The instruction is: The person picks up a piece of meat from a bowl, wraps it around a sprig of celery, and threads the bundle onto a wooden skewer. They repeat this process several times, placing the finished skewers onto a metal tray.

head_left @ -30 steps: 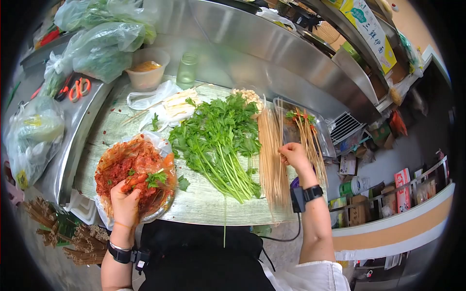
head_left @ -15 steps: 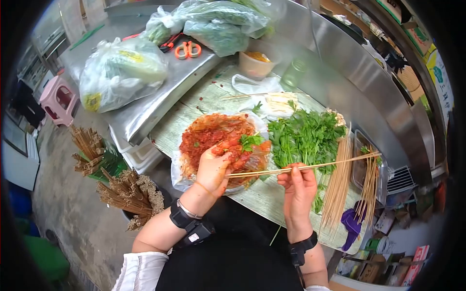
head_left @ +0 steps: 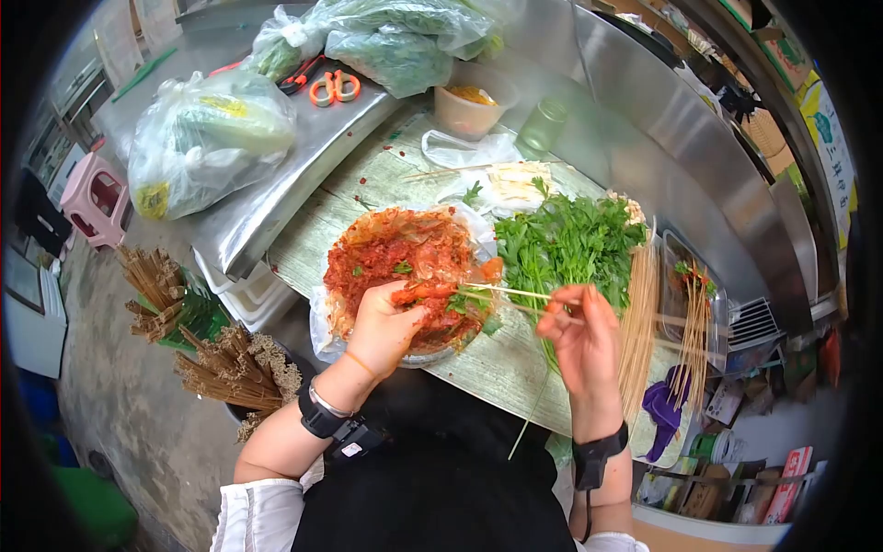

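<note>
Left hand at centre frame, fingers curled and pinched together, forearm angling up from the lower left. Right hand sits right of centre, thumb pinched to forefinger and other fingers raised, with the forearm rising from the bottom edge.

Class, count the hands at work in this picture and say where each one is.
2. The left hand grips red meat over the bowl; the right hand holds a skewer above the greens. No other hands show.
</note>
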{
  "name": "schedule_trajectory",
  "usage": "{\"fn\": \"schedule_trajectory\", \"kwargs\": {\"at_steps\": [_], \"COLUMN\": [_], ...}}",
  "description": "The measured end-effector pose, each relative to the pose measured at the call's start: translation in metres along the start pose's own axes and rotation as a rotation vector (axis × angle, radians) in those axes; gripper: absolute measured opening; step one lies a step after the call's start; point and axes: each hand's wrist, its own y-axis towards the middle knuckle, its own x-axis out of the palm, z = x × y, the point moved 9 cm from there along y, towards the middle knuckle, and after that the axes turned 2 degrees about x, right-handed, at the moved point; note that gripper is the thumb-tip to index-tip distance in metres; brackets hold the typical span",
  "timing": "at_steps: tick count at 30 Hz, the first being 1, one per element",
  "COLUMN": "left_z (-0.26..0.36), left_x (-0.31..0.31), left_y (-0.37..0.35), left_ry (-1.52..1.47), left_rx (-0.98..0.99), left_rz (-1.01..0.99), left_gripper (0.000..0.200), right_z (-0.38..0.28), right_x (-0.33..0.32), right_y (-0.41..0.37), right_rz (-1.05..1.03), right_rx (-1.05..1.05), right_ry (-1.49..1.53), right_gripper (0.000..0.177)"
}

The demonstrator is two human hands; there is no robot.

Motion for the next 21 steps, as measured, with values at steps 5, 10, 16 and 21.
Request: {"fn": "schedule_trajectory", "kwargs": {"at_steps": [5, 10, 16, 21], "left_z": [0.003, 0.005, 0.008, -0.001], "left_x": [0.009, 0.010, 0.013, 0.010], "left_y": [-0.004, -0.004, -0.003, -0.006], "left_ry": [0.048, 0.123, 0.053, 0.017], "left_rx": [-0.007, 0.020, 0.013, -0.043], "left_rz": [-0.066, -0.104, -0.104, -0.130], "left_gripper": [0.025, 0.029, 0.038, 0.036], "right_z": [0.014, 0.020, 0.016, 0.014], "right_x": [-0.011, -0.012, -0.015, -0.015], "right_y": [0.017, 0.019, 0.016, 0.015], "right_rz": [0.012, -0.018, -0.002, 0.022], "right_rx": [0.097, 0.132, 0.141, 0.142], "right_ry": [0.098, 0.070, -0.067, -0.117], "right_gripper": [0.032, 0.033, 0.034, 0.035]}}
